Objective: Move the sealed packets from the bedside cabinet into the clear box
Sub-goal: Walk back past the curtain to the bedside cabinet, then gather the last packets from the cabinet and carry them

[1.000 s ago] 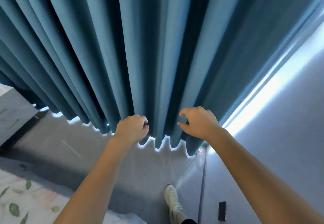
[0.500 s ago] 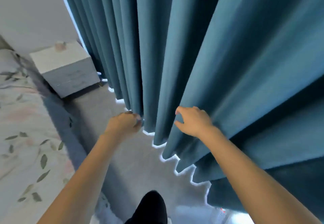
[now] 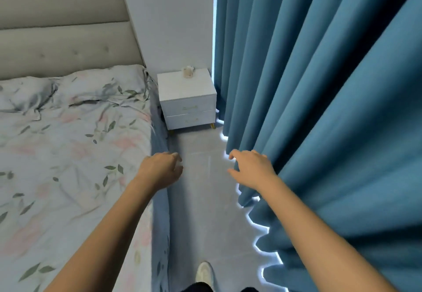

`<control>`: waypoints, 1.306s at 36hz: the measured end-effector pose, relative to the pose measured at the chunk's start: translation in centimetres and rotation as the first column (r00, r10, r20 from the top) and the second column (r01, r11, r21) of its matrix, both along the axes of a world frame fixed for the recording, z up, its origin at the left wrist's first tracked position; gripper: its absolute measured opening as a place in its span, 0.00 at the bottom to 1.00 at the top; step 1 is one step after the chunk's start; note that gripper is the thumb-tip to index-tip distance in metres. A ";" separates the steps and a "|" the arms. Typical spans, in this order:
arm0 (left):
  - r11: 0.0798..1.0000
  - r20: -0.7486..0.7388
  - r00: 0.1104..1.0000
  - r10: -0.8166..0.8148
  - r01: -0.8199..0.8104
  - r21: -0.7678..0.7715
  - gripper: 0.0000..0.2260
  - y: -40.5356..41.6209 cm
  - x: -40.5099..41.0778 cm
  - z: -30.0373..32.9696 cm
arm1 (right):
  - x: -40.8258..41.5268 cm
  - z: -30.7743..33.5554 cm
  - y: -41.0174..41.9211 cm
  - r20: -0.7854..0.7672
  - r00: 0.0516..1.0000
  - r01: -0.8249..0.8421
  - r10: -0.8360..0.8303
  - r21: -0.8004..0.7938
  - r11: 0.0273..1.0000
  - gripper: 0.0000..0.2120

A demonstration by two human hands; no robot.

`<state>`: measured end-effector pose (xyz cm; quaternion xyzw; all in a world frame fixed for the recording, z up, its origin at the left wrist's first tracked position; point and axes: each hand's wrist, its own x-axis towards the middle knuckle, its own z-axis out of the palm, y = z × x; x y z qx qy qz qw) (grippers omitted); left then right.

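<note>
A white two-drawer bedside cabinet [image 3: 187, 99] stands on short gold legs in the far corner, between the bed [image 3: 68, 143] and the blue curtain [image 3: 319, 108], against the pale wall [image 3: 169, 17]. On its top, near the back edge, sits a small pale bundle [image 3: 187, 71], too small and blurred to say whether it is the sealed packets. Both bare arms reach forward over the grey floor [image 3: 201, 188] in the aisle. The left hand [image 3: 161, 169] hangs above the bed's edge with fingers loosely curled, grasping nothing. The right hand [image 3: 251, 169] is relaxed too, fingers slightly spread and holding nothing, its back just beside the curtain folds; whether it touches the fabric cannot be told. Both hands are well apart from the cabinet. The bed carries a floral leaf-print duvet and pillows below a padded beige headboard [image 3: 64, 28]. A white shoe [image 3: 204, 274] shows at the bottom edge, and bright light glows under the curtain hem.
</note>
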<state>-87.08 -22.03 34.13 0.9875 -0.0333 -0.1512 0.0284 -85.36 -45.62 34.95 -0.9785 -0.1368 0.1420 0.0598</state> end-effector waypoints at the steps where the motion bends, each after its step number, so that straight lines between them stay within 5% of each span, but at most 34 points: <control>1: 1.000 0.007 1.000 0.025 -0.025 0.014 0.16 1.0 1.5 0.2 | 1.8 0.3 0.6 0.003 1.000 -0.008 0.008 0.001 1.000 0.17; 37: 0.909 -0.109 0.929 0.354 -0.370 -0.192 0.14 16.4 59.0 -3.4 | 66.6 -6.1 18.0 -0.122 0.960 -0.246 0.251 0.049 0.968 0.16; 47: 0.916 -0.110 0.931 0.349 -0.363 -0.170 0.15 23.6 75.1 -7.8 | 80.6 -11.8 24.9 -0.192 0.971 -0.125 0.145 0.114 0.986 0.16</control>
